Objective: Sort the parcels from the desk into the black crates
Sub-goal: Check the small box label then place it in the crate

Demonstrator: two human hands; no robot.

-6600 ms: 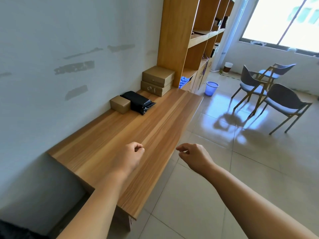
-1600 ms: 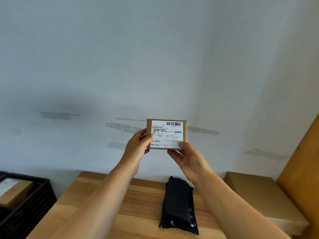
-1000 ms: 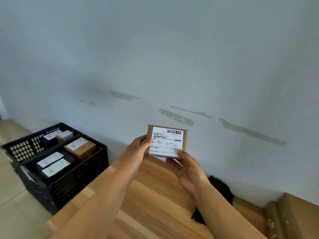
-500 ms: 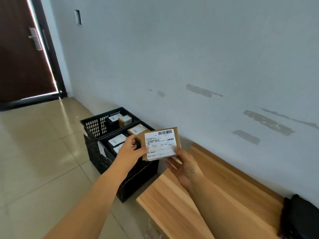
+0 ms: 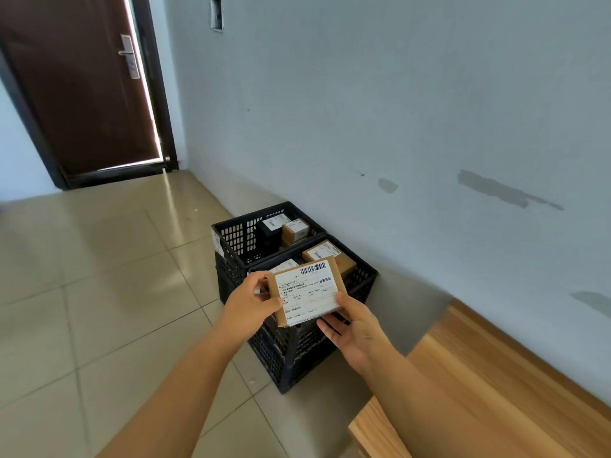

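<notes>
Small parcel pinched label-up between left hand and right hand, above near crate. Far crate at 11 o'clock (wrong bin likely if label misread). Early release risks rim bounce.

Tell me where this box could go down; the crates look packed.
Near crate is crowded: labelled parcels fill it. Far crate shows bare room along its left wall, beside its parcels. Desk is bare here.
</notes>
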